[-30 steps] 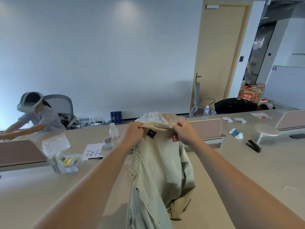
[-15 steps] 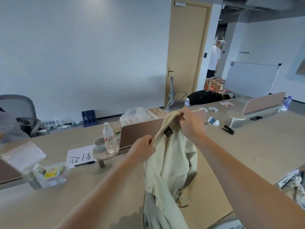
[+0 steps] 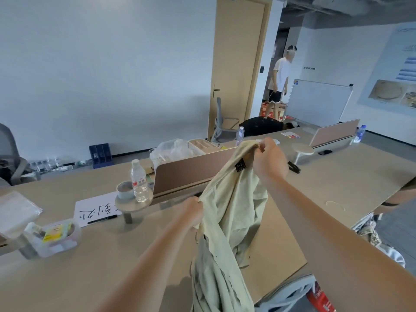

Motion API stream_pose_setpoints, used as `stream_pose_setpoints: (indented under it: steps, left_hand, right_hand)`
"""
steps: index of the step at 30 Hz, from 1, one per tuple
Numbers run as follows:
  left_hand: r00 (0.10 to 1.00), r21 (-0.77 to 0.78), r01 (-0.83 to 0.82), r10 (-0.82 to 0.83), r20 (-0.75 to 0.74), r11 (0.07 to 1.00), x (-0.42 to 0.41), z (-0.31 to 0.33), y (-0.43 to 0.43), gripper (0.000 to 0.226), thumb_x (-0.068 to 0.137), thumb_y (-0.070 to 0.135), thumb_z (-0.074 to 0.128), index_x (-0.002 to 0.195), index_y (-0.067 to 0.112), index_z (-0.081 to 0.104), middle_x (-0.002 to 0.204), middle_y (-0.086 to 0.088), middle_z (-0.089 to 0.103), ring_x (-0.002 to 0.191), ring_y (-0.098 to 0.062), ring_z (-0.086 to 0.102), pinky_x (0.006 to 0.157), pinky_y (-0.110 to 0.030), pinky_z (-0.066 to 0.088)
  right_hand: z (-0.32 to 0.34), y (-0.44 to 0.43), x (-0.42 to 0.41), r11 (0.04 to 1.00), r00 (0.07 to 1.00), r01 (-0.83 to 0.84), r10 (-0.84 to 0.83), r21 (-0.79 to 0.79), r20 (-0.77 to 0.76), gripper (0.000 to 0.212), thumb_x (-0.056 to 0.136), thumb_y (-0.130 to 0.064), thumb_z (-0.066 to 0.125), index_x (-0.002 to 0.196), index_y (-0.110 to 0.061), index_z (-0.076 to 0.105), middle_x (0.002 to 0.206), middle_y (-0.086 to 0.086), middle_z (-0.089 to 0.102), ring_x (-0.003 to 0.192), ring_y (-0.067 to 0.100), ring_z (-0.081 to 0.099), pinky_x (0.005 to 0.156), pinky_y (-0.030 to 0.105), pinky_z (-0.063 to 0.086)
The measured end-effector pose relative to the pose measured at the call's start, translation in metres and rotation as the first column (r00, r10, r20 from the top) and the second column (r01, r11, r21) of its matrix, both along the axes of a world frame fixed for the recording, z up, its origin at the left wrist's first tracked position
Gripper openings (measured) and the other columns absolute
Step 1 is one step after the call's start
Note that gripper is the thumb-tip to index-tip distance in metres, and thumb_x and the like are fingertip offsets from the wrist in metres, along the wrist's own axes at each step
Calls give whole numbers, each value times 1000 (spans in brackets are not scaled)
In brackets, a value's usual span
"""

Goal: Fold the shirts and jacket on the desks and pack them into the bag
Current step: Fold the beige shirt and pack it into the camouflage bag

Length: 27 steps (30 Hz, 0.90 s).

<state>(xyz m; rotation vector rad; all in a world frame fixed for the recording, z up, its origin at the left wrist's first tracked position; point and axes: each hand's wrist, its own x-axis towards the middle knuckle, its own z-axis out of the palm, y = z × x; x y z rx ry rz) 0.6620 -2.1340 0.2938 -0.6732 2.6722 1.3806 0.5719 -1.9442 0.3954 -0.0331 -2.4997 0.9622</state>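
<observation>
The left hand (image 3: 193,210) had dropped from the collar and gripped the edge of the beige garment (image 3: 229,210) lower down. The right hand (image 3: 267,158) kept its pinch on the collar, held high. The garment hung crumpled over the bench (image 3: 90,266). Judgement: being straightened out, folding not begun.

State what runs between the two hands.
Head view: an edge of the beige garment, bearing a black label, runs from left hand to right hand.

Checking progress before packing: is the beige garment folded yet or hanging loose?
Not folded. The beige garment hangs bunched over the desk, right hand pinching its collar high, left hand gripping an edge lower.
</observation>
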Motion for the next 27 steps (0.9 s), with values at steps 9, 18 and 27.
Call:
stream_pose_setpoints:
  steps: [9,18,27]
  left_hand:
    - [973,392,-126,191,-132,911,-10,52,29,35,102,13,54,136,7,50,120,-7,57,104,-30,60,76,-37,61]
    - [829,420,-108,315,-463,901,-10,176,62,26,96,5,46,106,14,68,107,-11,71,98,-29,70,81,-44,61]
    - [903,-293,-288,158,-399,911,19,210,66,37,96,21,42,59,16,41,62,-4,43,61,-25,45,56,-25,36]
  right_hand:
    - [-17,72,1,995,995,-25,34,-93,95,12,101,-29,49,103,-18,47,80,-3,53,79,25,56,67,37,44]
    - [22,111,-10,963,979,-199,203,-183,7,13,102,-26,43,98,-20,54,98,4,62,93,26,57,72,35,40]
    - [55,110,-2,971,973,-231,231,65,4,22,103,-26,37,113,-14,53,103,10,65,97,34,60,72,40,46]
